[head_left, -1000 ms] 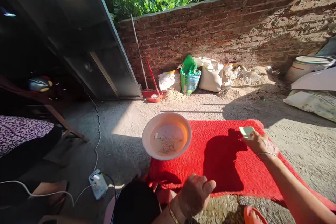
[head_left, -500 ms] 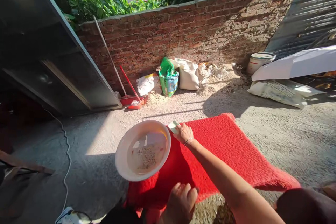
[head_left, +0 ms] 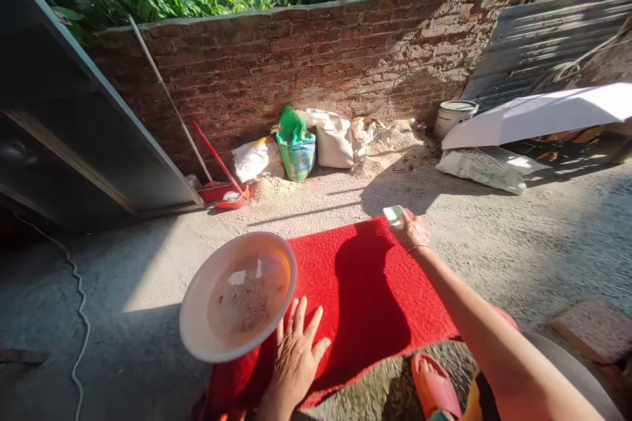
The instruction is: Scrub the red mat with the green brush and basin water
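My right hand (head_left: 415,233) is closed around a small pale green, hand-sized block (head_left: 394,215), whose underside is hidden, at the far right corner of a red fleecy mat (head_left: 316,263). With fingers spread, my left hand (head_left: 295,356) lies on the mat's near left part, fingertips close to the basin. That pinkish-white plastic basin (head_left: 201,289) sits over the mat's left end. Clear water shows in it, with reflections and a patterned bottom. My arm casts a dark shadow across the mat's middle.
Along the brick wall (head_left: 316,59) stand a red dustpan (head_left: 237,197), a green sack (head_left: 296,148), a white sack (head_left: 334,145) and a bucket (head_left: 451,120). A white umbrella (head_left: 538,112) is at right. A cable (head_left: 79,289) runs along the left floor. A foot wears an orange slipper (head_left: 434,385).
My right hand has moved with the pale green block from beside the basin to the mat's far right corner. My left hand has come forward and spread onto the mat. The view has shifted right.
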### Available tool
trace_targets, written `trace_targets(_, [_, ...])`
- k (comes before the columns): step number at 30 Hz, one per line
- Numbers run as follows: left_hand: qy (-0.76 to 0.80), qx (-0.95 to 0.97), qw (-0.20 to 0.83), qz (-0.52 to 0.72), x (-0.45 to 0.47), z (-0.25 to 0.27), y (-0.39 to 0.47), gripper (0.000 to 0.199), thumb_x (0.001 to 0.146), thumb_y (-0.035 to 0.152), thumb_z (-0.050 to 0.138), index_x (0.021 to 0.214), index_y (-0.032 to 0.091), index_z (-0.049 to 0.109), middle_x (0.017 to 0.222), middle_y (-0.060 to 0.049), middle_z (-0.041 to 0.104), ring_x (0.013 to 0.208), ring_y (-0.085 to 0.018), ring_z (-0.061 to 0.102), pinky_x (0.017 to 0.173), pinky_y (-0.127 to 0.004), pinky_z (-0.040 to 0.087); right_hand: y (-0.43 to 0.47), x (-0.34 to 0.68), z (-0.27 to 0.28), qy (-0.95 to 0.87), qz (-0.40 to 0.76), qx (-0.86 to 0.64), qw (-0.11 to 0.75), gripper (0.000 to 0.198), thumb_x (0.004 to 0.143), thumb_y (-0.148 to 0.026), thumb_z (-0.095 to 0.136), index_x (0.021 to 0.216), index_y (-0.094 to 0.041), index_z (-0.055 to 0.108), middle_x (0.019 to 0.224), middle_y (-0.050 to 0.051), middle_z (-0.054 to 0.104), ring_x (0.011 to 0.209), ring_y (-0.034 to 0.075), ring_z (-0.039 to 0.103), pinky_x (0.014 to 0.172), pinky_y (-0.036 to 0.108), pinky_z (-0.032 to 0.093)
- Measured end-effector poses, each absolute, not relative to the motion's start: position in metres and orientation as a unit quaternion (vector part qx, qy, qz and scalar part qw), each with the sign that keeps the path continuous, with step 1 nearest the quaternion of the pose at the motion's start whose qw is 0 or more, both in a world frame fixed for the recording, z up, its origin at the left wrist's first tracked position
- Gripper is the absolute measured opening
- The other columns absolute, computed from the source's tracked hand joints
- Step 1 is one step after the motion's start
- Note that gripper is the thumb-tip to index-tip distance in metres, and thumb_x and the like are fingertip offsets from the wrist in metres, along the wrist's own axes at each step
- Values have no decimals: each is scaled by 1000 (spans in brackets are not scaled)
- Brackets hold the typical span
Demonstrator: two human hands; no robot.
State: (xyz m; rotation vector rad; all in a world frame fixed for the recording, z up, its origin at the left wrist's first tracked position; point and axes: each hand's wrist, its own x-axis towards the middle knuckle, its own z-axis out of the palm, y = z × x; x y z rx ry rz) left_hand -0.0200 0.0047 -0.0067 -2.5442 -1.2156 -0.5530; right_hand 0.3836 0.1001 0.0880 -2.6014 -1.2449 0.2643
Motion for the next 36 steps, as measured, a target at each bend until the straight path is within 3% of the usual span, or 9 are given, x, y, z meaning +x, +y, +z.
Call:
trace_targets(8, [-379,-895,177,-156,-27,-16,12,57,95,41,70,150,29,63,156,-19,60,140,-38,59,110,-57,50,146,191,81,-691,141,-699,118,43,101,-53,60,135,-29,71,136,11,64,124,26,61,111,39,41])
trace_targets(12, [-394,-891,164,-154,-26,-15,11,53,96,37,69,148,28,65,158,-18,58,142,-38,57,113,-57,47,155,230,73,-661,137,-730,107,46,101,-51,59,140,-29,69,135,13,64,122,27,62,110,40,41])
trace_targets(17, [-410,-887,161,-136,-24,-15,8,54,96,32,67,150,30,63,163,-15,54,148,-35,52,117,-57,44,129,365,75,-502,105,-853,101,50,102,-47,59,146,-25,66,135,16,63,121,30,64,106,41,45])
trace_targets(22, [-414,-886,149,-144,-25,-17,11,54,95,35,68,149,32,64,161,-13,56,146,-35,54,120,-56,41,83,448,88,-356,96,-925,98,56,106,-51,47,145,-15,64,129,23,63,108,33,68,91,43,52])
trace_targets(25, [-420,-886,135,-145,-25,-18,14,53,96,35,67,149,32,64,162,-12,55,146,-35,54,121,-57,39,66,413,86,-398,82,-904,132,53,106,-52,49,144,-19,65,126,19,62,99,28,67,86,37,51])
trace_targets(28, [-419,-886,136,-145,-25,-18,15,51,96,35,67,147,31,66,160,-13,57,145,-35,55,122,-57,38,57,326,76,-555,78,-812,163,44,101,-48,60,137,-25,70,122,14,64,96,25,65,87,35,48])
trace_targets(32, [-414,-888,148,-134,-27,-19,19,54,96,31,65,150,30,64,159,-15,58,143,-36,57,121,-59,40,53,230,63,-703,112,-683,164,42,99,-52,65,131,-26,73,125,13,66,109,26,62,100,38,45])
trace_targets(36, [-419,-888,142,-128,-26,-19,22,50,97,35,65,147,30,67,157,-14,60,143,-36,57,119,-59,42,50,249,61,-678,113,-713,136,43,99,-49,66,135,-26,71,130,13,64,115,27,63,104,39,44])
